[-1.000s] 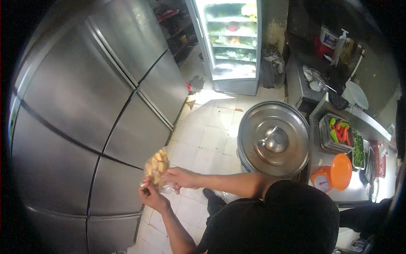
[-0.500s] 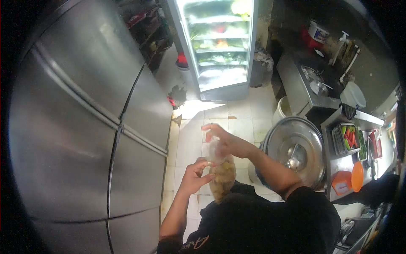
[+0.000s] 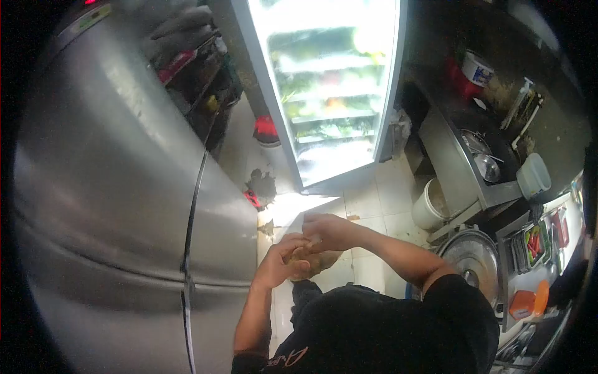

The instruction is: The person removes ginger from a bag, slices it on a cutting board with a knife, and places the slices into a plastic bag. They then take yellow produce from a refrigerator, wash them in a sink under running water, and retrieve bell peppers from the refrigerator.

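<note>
Both my hands meet around a clear plastic bag (image 3: 322,262) filled with yellowish-brown chunks. It hangs tilted in front of my body, above the tiled floor. My left hand (image 3: 279,262) is closed on the bag's left side near its top. From the right, my right hand (image 3: 333,233) pinches the gathered neck of the bag, its fingers touching those of my left hand. The top of the bag is mostly hidden between my fingers. What the chunks are, I cannot make out.
Steel refrigerator doors (image 3: 124,206) line the left. A lit glass-front fridge (image 3: 333,112) stands ahead. To the right are a white bucket (image 3: 430,209), a large lidded pot (image 3: 467,262), an orange scale (image 3: 523,303), a tray of peppers (image 3: 534,242) and a sink counter (image 3: 455,156).
My right hand has come down from above the bag's neck to meet my left. The bag has tilted, and the view has moved closer to the lit fridge.
</note>
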A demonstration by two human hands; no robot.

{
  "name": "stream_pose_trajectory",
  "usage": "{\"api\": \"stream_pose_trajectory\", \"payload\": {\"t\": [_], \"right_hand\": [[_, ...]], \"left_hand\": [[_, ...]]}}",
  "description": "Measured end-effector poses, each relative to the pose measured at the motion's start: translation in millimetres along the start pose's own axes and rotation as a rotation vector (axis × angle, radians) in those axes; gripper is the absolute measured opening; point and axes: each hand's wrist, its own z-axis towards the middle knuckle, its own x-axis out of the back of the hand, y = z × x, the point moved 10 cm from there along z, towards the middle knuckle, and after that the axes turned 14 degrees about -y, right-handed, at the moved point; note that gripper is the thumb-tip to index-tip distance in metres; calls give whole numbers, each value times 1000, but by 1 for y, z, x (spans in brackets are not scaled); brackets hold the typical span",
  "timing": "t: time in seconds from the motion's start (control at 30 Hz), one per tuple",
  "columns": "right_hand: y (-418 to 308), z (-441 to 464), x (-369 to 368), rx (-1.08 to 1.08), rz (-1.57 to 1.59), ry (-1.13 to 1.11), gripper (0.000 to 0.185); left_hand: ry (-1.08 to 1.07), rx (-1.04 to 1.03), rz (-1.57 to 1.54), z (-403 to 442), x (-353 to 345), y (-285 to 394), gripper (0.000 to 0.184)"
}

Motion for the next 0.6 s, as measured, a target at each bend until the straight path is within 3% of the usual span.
{"api": "stream_pose_trajectory", "payload": {"t": [0.07,0.1,0.17,0.2,0.23,0.27,0.3,0.33,0.37,0.4,0.43,0.5,0.53,0.6], "right_hand": [[29,21,23,-92,105,116,29],[42,33,35,-80,301,209,28],[82,56,42,-149,517,369,23],[110,67,40,-230,542,425,21],[98,75,55,-183,213,469,25],[125,92,45,-313,68,321,27],[171,102,29,-166,18,481,33],[153,96,64,-320,181,523,32],[151,84,77,-101,72,836,16],[170,86,76,-143,91,915,15],[183,77,76,-169,114,981,15],[166,70,77,-369,326,991,20],[161,56,76,-530,296,1034,19],[153,30,65,-608,51,1155,19]], "left_hand": [[-9,-113,-88,24,38,9,48],[-20,-167,-138,36,58,12,49],[3,-314,-29,58,112,36,58],[-37,-324,167,72,130,52,60],[-110,-357,360,89,141,70,63],[-204,-357,510,106,149,81,63],[-235,-365,711,129,169,89,61],[-58,-401,854,152,204,107,56],[87,-455,632,183,259,107,51],[309,-522,591,209,316,113,47],[563,-433,786,242,367,115,41],[507,-323,600,301,409,100,46],[401,-268,431,326,409,91,49],[252,-211,213,347,400,85,55]]}}
